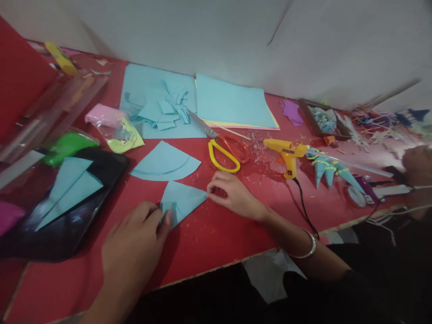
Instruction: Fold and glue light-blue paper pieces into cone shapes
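Observation:
A blue paper piece [189, 198], roughly triangular, lies on the red table between my hands. My left hand [137, 240] has its fingers closed on the paper's left edge, where a small part is bent up. At the paper's right corner my right hand [234, 193] pinches the tip between thumb and finger. Just beyond lies a blue fan-shaped sheet [164, 157] with a curved line. Scissors [224, 157] with one yellow and one red handle rest behind my right hand, their blades pointing to blue paper scraps [165, 108].
Along the wall are stacked blue sheets [236, 101]. To the right are a yellow glue gun [286, 155] with a cord, blue cones [329, 171] and a box [326, 121]. A black tray [97, 198] holds folded blue paper at the left. Another person's hand [416, 164] is far right.

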`<state>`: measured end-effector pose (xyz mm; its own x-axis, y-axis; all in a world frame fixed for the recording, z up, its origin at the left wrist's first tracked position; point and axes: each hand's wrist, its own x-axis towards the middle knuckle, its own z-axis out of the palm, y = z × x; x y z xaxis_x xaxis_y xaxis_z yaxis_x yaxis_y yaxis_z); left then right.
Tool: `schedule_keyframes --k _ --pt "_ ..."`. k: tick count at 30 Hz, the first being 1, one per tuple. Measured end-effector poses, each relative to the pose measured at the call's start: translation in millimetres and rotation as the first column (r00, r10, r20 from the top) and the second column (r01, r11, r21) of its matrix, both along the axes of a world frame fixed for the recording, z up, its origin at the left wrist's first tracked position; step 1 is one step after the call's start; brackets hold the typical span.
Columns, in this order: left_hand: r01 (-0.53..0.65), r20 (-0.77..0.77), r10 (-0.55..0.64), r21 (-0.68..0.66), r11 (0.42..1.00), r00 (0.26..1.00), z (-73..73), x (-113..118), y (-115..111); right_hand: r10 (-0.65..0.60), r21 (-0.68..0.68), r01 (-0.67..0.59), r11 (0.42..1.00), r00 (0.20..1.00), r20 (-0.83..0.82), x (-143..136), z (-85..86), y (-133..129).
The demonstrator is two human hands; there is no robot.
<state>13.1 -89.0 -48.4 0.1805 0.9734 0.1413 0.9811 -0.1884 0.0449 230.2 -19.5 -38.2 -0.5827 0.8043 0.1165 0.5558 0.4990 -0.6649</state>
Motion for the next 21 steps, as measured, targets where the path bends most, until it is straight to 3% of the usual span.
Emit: schedule_keyframes --k 5,9,21 --pt "0.073 0.184 -0.079 0.040 0.997 0.980 -1.6 -5.8 3.5 0.076 -0.017 -0.076 0.997 0.997 -0.034 5.1 -1.6 2.5" --pt "0.149 0.373 -0.129 -0.027 0.988 0.919 -1.2 -8.4 6.0 0.078 -0.016 -0.078 0.997 0.996 -0.034 5.8 -3.7 2.8" --pt "0.117 0.293 -0.105 -0.023 0.993 0.950 -1.0 -6.2 4.7 -0.028 -0.028 0.028 0.999 1.000 -0.010 -1.0 -1.2 -2.4"
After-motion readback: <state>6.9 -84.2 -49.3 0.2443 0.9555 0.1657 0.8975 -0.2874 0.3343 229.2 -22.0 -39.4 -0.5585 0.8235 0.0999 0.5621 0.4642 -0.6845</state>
